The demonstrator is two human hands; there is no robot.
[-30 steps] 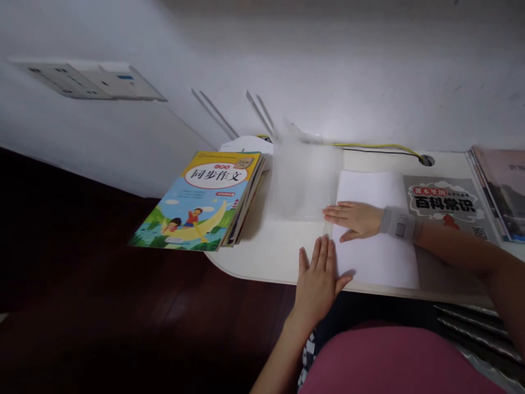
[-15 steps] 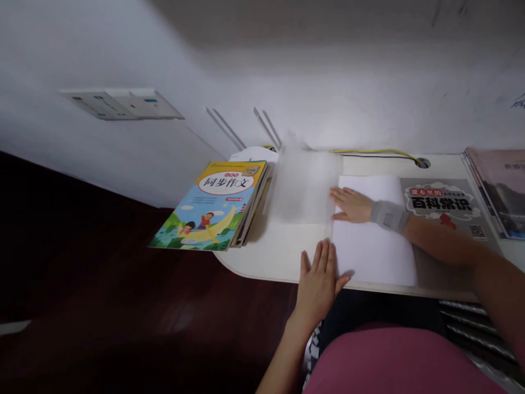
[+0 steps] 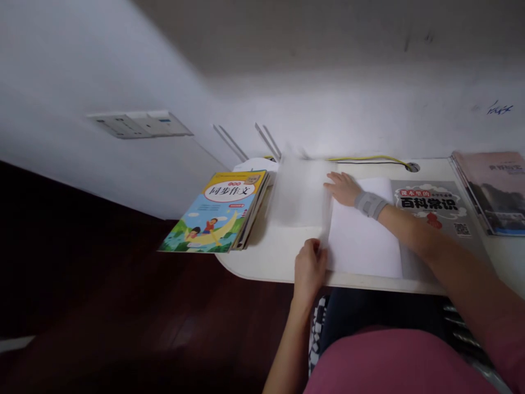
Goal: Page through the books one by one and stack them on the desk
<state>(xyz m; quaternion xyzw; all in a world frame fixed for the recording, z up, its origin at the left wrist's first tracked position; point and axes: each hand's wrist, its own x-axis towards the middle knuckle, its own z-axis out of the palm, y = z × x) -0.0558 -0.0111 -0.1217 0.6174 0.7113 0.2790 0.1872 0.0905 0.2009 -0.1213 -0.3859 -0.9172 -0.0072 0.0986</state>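
Though both by the left edge of white paper (image 3: 363, 241), hands (image 3: 343, 189) apart

The film (image 3: 299, 200) is translucent, smooth plastic; the sheet (image 3: 363, 241), matt paper. The wall socket (image 3: 143, 125) looks smooth plastic, the wristband (image 3: 369, 204) and shirt (image 3: 381, 361) matt cloth. The desk top (image 3: 266, 262) is smooth; the wood-like floor (image 3: 184, 328) is faintly glossy.

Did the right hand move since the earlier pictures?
Yes. The right hand has moved farther back, closer to the yellow cable along the wall.
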